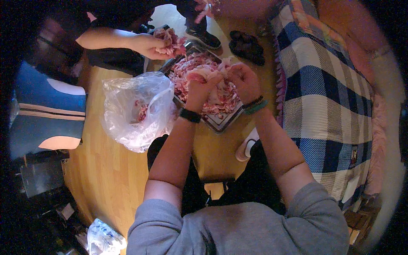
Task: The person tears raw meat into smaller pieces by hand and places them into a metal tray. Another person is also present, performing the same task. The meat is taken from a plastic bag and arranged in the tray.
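Observation:
A rectangular tray [220, 126] on the wooden floor is heaped with pieces of raw meat [188, 68]. Over the heap, my left hand [200, 89] has its fingers closed on a pale, fatty piece of meat [204, 74]. My right hand [244, 79] is at the tray's right side, its fingers curled at the end of a pale piece; how firmly it grips is partly hidden. Left of the tray stands an opened clear plastic bag [137, 127] with some meat inside. Above the tray's left corner, another person's hand [149, 46] holds a clump of raw meat [169, 41].
A bed with a checked cover [306, 105] runs along the right. Dark slippers [247, 47] lie beyond the tray, near the other person's shoe [204, 36]. A blue cushioned item [51, 105] is at left. A white printed plastic bag [103, 237] lies lower left.

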